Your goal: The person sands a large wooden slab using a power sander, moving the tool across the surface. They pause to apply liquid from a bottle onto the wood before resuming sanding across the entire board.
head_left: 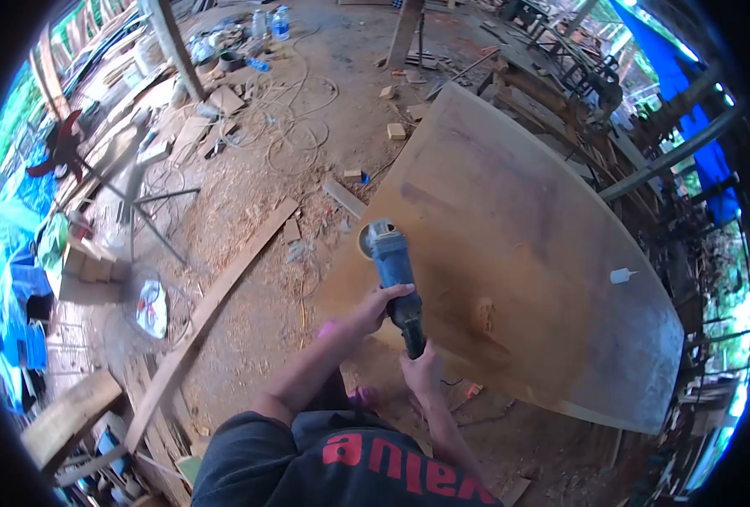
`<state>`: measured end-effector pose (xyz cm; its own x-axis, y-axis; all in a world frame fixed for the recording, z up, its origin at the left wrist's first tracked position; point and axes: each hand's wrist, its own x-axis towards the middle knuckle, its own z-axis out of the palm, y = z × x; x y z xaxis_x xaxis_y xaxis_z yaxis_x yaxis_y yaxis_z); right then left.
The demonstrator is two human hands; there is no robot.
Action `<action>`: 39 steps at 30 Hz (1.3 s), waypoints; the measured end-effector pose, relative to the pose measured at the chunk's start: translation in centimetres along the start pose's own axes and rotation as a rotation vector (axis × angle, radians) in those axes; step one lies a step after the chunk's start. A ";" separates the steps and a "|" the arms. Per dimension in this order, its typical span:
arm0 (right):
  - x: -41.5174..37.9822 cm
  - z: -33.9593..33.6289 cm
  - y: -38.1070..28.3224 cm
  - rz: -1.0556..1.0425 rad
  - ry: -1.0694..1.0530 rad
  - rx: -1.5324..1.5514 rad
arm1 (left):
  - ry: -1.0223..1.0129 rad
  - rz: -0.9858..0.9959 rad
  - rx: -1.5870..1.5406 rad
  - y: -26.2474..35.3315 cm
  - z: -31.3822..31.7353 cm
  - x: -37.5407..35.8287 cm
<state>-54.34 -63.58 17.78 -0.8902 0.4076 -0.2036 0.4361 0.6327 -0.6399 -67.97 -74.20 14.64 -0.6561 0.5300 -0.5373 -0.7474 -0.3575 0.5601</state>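
A blue angle grinder [394, 264] lies over the left edge of a large wooden slab [510, 177], its round disc [365, 242] right at that edge. My left hand [381, 308] is wrapped around the middle of the grinder's body. Farther back, my right hand [423, 368] grips the dark rear end of the tool. Brown dust coats the slab around the grinder, while its far and right parts look paler. A small white bottle [622, 275] rests on the slab's right side.
A long plank [214, 313] lies on the floor to the left, among wood shavings. Coiled cable [295, 127] spreads farther off, near wood blocks [396, 132]. A pedestal fan [130, 198] stands at left. Timber and metal clutter [552, 110] lines the right side.
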 end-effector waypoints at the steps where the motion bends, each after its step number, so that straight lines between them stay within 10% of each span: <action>1: 1.1 0.5 -0.3 0.029 0.033 0.010 | -0.041 0.008 0.005 1.1 0.2 1.6; 12: 12.0 1.9 -5.0 0.251 0.076 0.377 | -0.167 -0.024 0.145 8.4 3.1 12.8; 31: -12.7 0.0 3.6 0.071 0.017 0.232 | -0.072 -0.256 0.065 -5.9 1.2 -8.4; 39: -9.1 0.8 1.7 0.147 0.102 0.144 | -0.168 -0.296 0.092 -3.2 2.1 -4.7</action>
<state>-45.61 -66.72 17.96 -0.7974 0.5574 -0.2311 0.5301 0.4642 -0.7096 -62.23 -73.93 16.69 -0.3803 0.7221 -0.5779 -0.8850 -0.1028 0.4540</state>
